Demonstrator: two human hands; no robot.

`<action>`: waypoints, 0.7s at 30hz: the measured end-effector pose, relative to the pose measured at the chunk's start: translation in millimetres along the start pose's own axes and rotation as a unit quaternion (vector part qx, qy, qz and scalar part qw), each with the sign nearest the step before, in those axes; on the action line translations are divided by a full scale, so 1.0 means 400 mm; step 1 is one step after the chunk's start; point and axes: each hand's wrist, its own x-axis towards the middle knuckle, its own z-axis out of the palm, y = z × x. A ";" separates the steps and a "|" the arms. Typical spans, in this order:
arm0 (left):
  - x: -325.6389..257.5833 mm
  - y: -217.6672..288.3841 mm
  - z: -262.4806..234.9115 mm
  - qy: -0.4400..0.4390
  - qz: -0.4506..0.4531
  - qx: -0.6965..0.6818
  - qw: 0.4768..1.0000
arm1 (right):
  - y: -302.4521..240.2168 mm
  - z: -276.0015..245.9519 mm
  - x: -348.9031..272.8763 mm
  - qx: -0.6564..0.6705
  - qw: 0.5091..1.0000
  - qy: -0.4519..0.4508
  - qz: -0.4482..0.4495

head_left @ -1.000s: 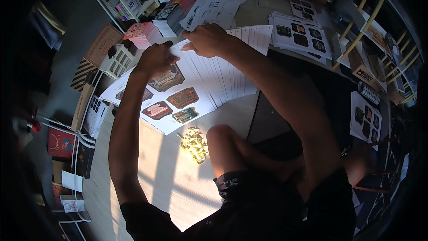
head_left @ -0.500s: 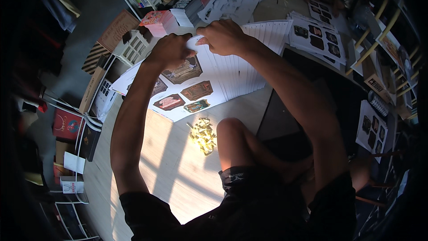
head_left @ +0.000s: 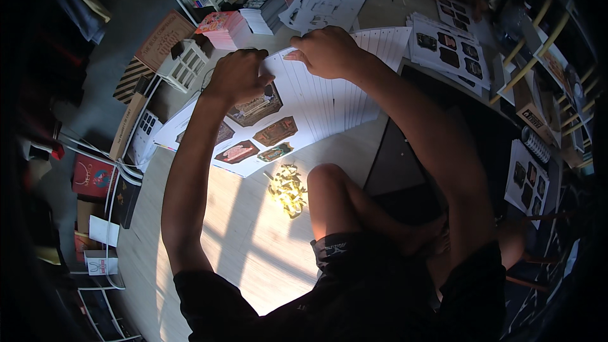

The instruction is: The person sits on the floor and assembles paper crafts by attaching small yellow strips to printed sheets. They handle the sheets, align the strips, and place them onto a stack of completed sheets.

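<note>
A fanned stack of white printed sheets stands tilted in front of me. Its front sheet carries dark, ornate frame-shaped pictures, and the overlapping edges of the others spread to the right. My left hand is closed on the top edge of the front sheet, with the thumb on the near face. To the right, my right hand pinches the stack's top edge between thumb and bent fingers. Below the sheets, a small heap of yellow strips lies on the sunlit floor.
Stacks of printed paper stand beyond the sheets. More printed sheets lie at the far right, near a dark mat. On the left are a white crate-like holder and cardboard boxes. A person's arm shows dimly at the far right.
My hands have moved slightly apart along the top edge, the right one to the right and the left one a little left. The front sheet has shifted slightly left with the left hand.
</note>
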 end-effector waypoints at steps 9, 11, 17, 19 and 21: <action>0.008 0.024 -0.001 -0.016 -0.055 -0.060 0.997 | -0.042 -0.033 0.004 -0.023 0.995 -0.048 0.084; 0.014 0.024 -0.006 -0.034 -0.050 -0.057 0.997 | 0.046 -0.058 -0.019 0.027 0.994 -0.089 0.066; 0.037 0.072 -0.005 -0.013 -0.095 -0.027 0.995 | 0.001 -0.030 -0.048 -0.096 0.974 0.003 0.203; 0.032 0.063 -0.005 -0.015 -0.117 -0.027 0.993 | -0.004 -0.057 -0.027 -0.055 0.972 -0.085 0.214; 0.015 0.028 -0.003 -0.029 -0.074 -0.050 0.996 | 0.051 -0.090 -0.031 -0.013 0.981 -0.129 0.143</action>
